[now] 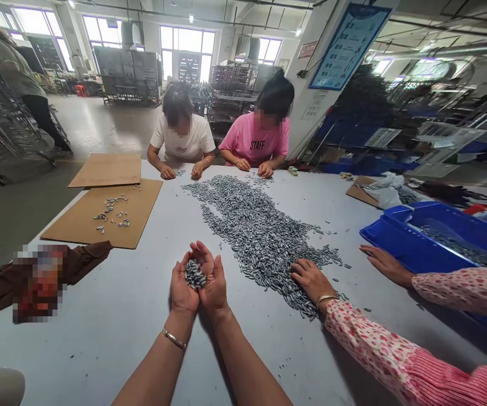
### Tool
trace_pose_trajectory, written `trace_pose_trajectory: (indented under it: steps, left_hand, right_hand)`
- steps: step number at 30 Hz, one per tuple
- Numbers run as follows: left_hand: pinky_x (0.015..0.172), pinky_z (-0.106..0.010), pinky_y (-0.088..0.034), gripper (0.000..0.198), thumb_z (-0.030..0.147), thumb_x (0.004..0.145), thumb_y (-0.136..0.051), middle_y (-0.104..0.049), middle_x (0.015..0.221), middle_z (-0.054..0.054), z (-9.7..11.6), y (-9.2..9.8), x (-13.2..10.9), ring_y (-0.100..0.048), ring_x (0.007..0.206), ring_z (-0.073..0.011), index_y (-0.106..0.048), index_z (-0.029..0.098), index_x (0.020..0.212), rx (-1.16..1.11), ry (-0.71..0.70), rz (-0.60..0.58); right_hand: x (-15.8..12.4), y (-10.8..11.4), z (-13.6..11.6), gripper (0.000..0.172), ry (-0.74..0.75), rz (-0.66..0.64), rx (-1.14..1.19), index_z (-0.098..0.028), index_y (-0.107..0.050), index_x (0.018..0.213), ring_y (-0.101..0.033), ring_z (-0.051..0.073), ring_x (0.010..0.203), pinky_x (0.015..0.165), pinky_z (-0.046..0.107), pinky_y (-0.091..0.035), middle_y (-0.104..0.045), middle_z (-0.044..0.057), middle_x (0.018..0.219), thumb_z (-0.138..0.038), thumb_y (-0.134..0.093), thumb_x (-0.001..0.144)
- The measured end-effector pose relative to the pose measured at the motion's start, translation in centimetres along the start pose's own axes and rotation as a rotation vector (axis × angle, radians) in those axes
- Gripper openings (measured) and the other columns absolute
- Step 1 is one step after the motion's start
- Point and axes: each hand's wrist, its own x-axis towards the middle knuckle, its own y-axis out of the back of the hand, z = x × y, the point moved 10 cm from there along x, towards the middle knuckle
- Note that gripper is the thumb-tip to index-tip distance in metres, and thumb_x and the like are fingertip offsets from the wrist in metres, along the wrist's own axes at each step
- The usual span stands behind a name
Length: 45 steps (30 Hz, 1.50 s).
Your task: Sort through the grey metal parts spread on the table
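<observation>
My left hand (185, 286) and my right hand (213, 282) are cupped together above the white table (142, 338). A handful of small grey spindle-shaped pieces (195, 274) lies in the hollow between them. The fingers curl upward around this handful, and a silver bangle circles my left wrist. To the right of my hands spreads a large heap of the same pieces (252, 231). A co-worker's hand (311, 279) in a patterned sleeve rests on the heap's near edge.
Two cardboard sheets (142, 220) lie at the left, one with scattered pieces. Brown cloth (87, 259) is nearer me. At the right stands a blue bin (389, 228) containing grey pieces, beside a co-worker's other hand (389, 265). Two people (182, 132) work across the table.
</observation>
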Motion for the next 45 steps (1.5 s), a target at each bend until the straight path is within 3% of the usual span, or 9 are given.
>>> trace_pose_trajectory:
  steps: [5, 8, 16, 23, 32, 45]
  left_hand:
    - [0.101, -0.041, -0.049, 0.029, 0.028, 0.092, -0.046, -0.071, 0.112, -0.009, -0.4, -0.4, -0.2, -0.067, 0.105, -0.0209, -0.067, 0.015, 0.106, -0.061, 0.074, -0.039]
    - [0.101, -0.043, -0.049, 0.028, 0.026, 0.092, -0.045, -0.073, 0.107, -0.01, -0.5, -0.3, -0.2, -0.068, 0.104, -0.0216, -0.068, 0.014, 0.105, -0.106, 0.105, -0.045]
    - [0.094, -0.04, -0.054, 0.031, 0.022, 0.093, -0.043, -0.071, 0.109, -0.018, -1.1, 0.0, 0.5, -0.062, 0.117, -0.0269, -0.069, 0.009, 0.104, -0.245, 0.174, -0.055]
    - [0.095, -0.044, -0.054, 0.033, 0.023, 0.094, -0.041, -0.069, 0.114, -0.018, -0.5, 0.1, 0.7, -0.058, 0.122, -0.0287, -0.066, 0.01, 0.112, -0.271, 0.164, -0.072]
    - [0.099, -0.042, -0.051, 0.036, 0.026, 0.092, -0.046, -0.069, 0.117, -0.014, 1.3, -0.9, 1.0, -0.06, 0.119, -0.0256, -0.065, 0.013, 0.119, -0.175, 0.086, -0.16]
    - [0.098, -0.034, -0.047, 0.048, 0.046, 0.091, -0.043, -0.071, 0.11, -0.014, 3.2, -2.4, 0.5, -0.065, 0.105, -0.0204, -0.072, 0.01, 0.104, 0.038, -0.083, -0.202]
  right_hand:
    - [-0.9, -1.5, -1.0, 0.059, 0.082, -0.035, -0.125, -0.027, -0.055, 0.133, -0.034, 0.017, 0.141, 0.121, 0.036, -0.015, -0.051, 0.001, 0.145, -0.065, -0.043, 0.089]
    - [-0.9, -1.5, -1.9, 0.056, 0.176, -0.01, -0.104, -0.025, -0.058, 0.129, -0.035, 0.018, 0.141, 0.122, 0.039, -0.015, -0.052, 0.003, 0.144, -0.062, -0.044, 0.09]
    - [-0.2, 4.5, -1.8, 0.044, 0.215, 0.399, 0.093, -0.019, -0.067, 0.102, -0.058, 0.02, 0.121, 0.112, 0.044, -0.039, -0.065, 0.007, 0.121, -0.058, -0.052, 0.086]
    - [-0.3, 6.9, -0.4, 0.034, 0.209, 0.535, 0.107, -0.018, -0.067, 0.097, -0.059, 0.017, 0.119, 0.11, 0.036, -0.044, -0.067, 0.006, 0.114, -0.048, -0.054, 0.088]
    - [0.7, 5.5, 3.6, 0.036, -0.141, 0.41, 0.26, -0.014, -0.067, 0.098, -0.066, 0.012, 0.106, 0.105, 0.026, -0.046, -0.072, 0.007, 0.106, -0.041, -0.044, 0.097]
    - [0.7, 4.1, 5.2, 0.034, -0.2, 0.312, 0.291, -0.017, -0.069, 0.106, -0.067, 0.013, 0.104, 0.108, 0.03, -0.043, -0.074, 0.003, 0.107, -0.039, -0.046, 0.095]
